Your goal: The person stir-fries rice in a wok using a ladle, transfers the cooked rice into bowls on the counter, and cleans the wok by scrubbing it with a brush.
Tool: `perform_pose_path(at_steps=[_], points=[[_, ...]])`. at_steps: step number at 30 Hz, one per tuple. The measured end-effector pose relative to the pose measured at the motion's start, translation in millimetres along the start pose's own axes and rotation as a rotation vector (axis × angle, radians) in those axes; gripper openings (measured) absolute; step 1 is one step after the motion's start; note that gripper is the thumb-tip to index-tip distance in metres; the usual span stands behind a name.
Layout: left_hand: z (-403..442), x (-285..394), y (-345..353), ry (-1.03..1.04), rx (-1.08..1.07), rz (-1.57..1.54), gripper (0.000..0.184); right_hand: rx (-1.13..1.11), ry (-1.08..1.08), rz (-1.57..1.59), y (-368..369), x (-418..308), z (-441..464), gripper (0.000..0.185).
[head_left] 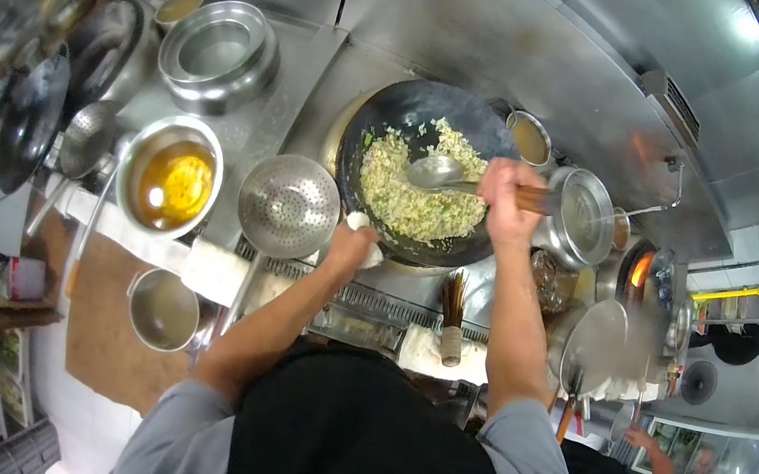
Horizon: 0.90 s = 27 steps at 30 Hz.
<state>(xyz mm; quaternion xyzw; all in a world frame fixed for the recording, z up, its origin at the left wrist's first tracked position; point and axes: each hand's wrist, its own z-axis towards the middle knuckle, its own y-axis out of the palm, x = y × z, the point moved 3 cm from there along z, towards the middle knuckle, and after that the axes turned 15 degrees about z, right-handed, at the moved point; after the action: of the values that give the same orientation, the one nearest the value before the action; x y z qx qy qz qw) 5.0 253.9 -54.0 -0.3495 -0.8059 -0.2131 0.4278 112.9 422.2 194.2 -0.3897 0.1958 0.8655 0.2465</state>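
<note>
A dark wok (403,104) stands on the stove in front of me, with fried rice (398,190) flecked with green in it. My right hand (510,202) is closed around the wooden handle of a metal ladle (434,171), whose bowl rests in the rice. At the wok's near left rim, my left hand (352,247) is closed on a folded white cloth (370,254); the part of the wok under it is hidden. Just left of that hand lies a perforated strainer (288,208).
On the left are a bowl of yellow oil (172,175), a steel pot (214,51) and a smaller pot (165,309). A bamboo brush (451,331) lies at the front edge. More steel pots (586,218) stand right, where a co-worker's hand (643,441) shows.
</note>
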Motion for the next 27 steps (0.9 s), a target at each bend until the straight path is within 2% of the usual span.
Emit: perform_pose_path(at_steps=[1, 2, 5, 6, 9, 10, 13, 15, 16, 17, 18, 21, 22, 24, 25, 27], points=[[1.9, -4.6, 0.6, 0.011, 0.005, -0.023, 0.031, 0.023, -0.011, 0.077, 4.5, -12.6, 4.5, 0.026], [5.1, -7.4, 2.2, 0.023, 0.008, -0.048, 0.031, -0.014, -0.122, 0.134, 7.1, -20.9, 7.8, 0.022], [3.3, -5.3, 3.5, 0.043, -0.004, -0.050, 0.031, 0.003, -0.192, -0.046, -0.7, 3.8, -15.3, 0.032], [0.0, -0.6, 1.5, 0.048, -0.008, -0.038, 0.031, -0.109, -0.159, -0.207, 8.0, 12.1, -14.7, 0.033], [-8.4, 10.4, -0.7, -0.009, -0.005, -0.018, 0.031, -0.045, 0.032, -0.281, -1.3, 9.7, -4.3, 0.035], [-7.5, 9.1, -0.6, -0.005, 0.002, -0.013, 0.032, 0.040, 0.025, -0.107, 1.9, -10.4, 3.4, 0.033], [-1.1, 0.1, 2.3, 0.007, 0.015, -0.024, 0.032, 0.106, -0.227, 0.183, 14.3, -33.5, 5.1, 0.033], [3.2, -4.7, 3.0, 0.023, 0.010, -0.050, 0.032, 0.211, -0.288, 0.086, 21.3, -7.1, -10.6, 0.036], [2.8, -3.0, 2.5, 0.027, 0.006, -0.043, 0.032, 0.219, -0.206, -0.042, 32.1, 0.7, -21.3, 0.037], [1.1, -1.9, 1.4, 0.031, 0.002, -0.034, 0.031, 0.213, -0.014, -0.100, 29.6, 15.1, -41.2, 0.035], [1.3, -0.4, 0.9, 0.033, -0.002, -0.027, 0.031, 0.251, 0.039, -0.003, 44.2, 4.6, -57.1, 0.029], [1.4, 0.9, 3.0, 0.019, 0.021, -0.018, 0.022, 0.141, -0.030, -0.164, 83.1, -65.4, -72.3, 0.027], [1.9, -6.0, 0.1, 0.011, 0.015, -0.040, 0.024, 0.167, -0.037, -0.206, 78.1, -62.3, -75.1, 0.029], [-6.5, -26.5, -6.2, -0.005, -0.038, -0.064, 0.028, 0.370, 0.041, -0.220, 27.1, -10.7, -71.8, 0.035], [-41.9, -19.5, -13.7, -0.002, -0.035, -0.056, 0.028, 0.460, 0.050, -0.223, 7.3, -10.5, -50.3, 0.039], [-126.7, -13.0, -59.3, -0.005, -0.040, 0.019, 0.025, 0.593, 0.000, -0.174, -17.5, -64.7, 10.1, 0.047]])
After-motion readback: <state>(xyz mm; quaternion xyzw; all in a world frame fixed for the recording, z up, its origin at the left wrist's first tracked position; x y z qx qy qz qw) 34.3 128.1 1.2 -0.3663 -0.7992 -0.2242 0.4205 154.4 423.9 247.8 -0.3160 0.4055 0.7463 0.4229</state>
